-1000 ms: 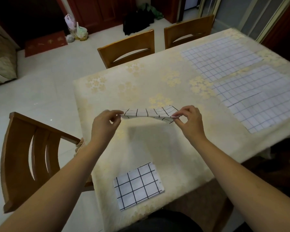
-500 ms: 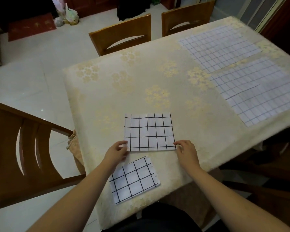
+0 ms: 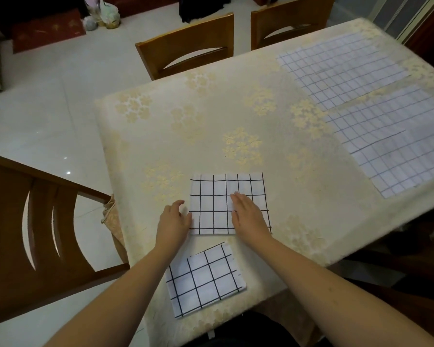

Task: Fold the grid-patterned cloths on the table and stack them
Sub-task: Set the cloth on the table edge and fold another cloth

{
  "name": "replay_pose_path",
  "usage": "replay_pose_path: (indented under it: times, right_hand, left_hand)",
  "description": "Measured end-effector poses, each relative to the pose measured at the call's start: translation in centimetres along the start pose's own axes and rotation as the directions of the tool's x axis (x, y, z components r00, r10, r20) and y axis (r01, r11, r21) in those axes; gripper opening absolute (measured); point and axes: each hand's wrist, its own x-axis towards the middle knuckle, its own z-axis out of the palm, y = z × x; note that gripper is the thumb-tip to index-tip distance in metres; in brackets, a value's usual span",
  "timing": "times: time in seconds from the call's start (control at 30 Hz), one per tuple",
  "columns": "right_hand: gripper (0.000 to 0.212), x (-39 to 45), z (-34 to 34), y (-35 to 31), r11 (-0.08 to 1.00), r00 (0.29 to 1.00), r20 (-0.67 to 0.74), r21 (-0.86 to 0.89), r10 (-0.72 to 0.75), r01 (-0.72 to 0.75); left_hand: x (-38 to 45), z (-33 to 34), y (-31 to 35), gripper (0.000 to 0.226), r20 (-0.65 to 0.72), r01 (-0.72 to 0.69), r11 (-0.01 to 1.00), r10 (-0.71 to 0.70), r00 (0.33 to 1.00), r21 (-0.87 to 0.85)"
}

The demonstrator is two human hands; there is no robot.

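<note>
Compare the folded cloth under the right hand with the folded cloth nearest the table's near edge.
The cloth under the hands lies square to the table edge; the near cloth sits skewed. The first shows more grid squares and looks larger; the near cloth looks smaller, seemingly folded further. The right hand lies flat on the first, the left hand at its left edge; nothing touches the near cloth. Both are white with black grid lines, flat on the tablecloth.

A cream floral-clothed table [image 3: 211, 116] carries four grid cloths: two folded ones [image 3: 216, 196] [image 3: 206, 279] near its front edge, two spread ones [image 3: 343, 68] [image 3: 396, 139] at far right.
</note>
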Motion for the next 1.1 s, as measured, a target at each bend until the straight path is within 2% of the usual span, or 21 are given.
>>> replay_pose_path:
  times: [0.07, 0.13, 0.17, 0.33, 0.47, 0.57, 0.7, 0.93, 1.1]
  right_hand:
    - [0.053, 0.9, 0.3, -0.4, 0.996, 1.0, 0.025, -0.085, -0.018, 0.02]
    - [0.054, 1.7, 0.7, -0.7, 0.984, 0.998, 0.041, -0.172, -0.039, 0.045]
    - [0.055, 2.1, 0.9, -0.9, 0.976, 0.998, 0.047, -0.208, -0.048, 0.057]
    - [0.061, 3.7, 1.8, -1.1, 0.944, 0.993, 0.09, -0.313, -0.074, 0.099]
    - [0.061, 4.6, 2.6, -0.7, 0.926, 0.993, 0.096, -0.364, -0.07, 0.1]
    - [0.068, 4.8, 3.1, -0.6, 0.919, 0.996, 0.064, -0.388, -0.058, 0.078]
    - [0.066, 5.0, 3.2, -0.6, 0.918, 0.996, 0.077, -0.391, -0.039, 0.066]
    - [0.065, 5.3, 3.6, -0.7, 0.93, 0.998, 0.049, -0.365, -0.039, 0.054]
    - [0.065, 5.5, 3.8, -1.0, 0.919, 0.997, 0.052, -0.386, -0.06, 0.075]
  left_hand:
    - [0.9, 0.5, -0.4, 0.044, -0.067, -0.227, 0.952, 0.245, 0.967, 0.205]
    - [1.7, 1.2, -0.6, 0.054, 0.013, -0.421, 0.819, 0.452, 0.892, 0.391]
    - [2.2, 1.6, -0.7, 0.059, 0.076, -0.476, 0.759, 0.498, 0.864, 0.444]
    - [4.3, 2.7, -1.3, 0.088, 0.32, -0.565, 0.659, 0.466, 0.825, 0.497]
    - [5.0, 3.2, -1.5, 0.094, 0.413, -0.611, 0.626, 0.451, 0.791, 0.486]
    - [5.2, 3.6, -1.8, 0.09, 0.398, -0.616, 0.638, 0.472, 0.787, 0.462]
    - [5.5, 3.0, -1.7, 0.073, 0.349, -0.607, 0.67, 0.497, 0.795, 0.428]
    - [6.9, 2.2, -2.4, 0.066, 0.252, -0.486, 0.75, 0.415, 0.874, 0.449]
    - [7.5, 2.0, -3.3, 0.065, 0.298, -0.505, 0.713, 0.407, 0.863, 0.487]
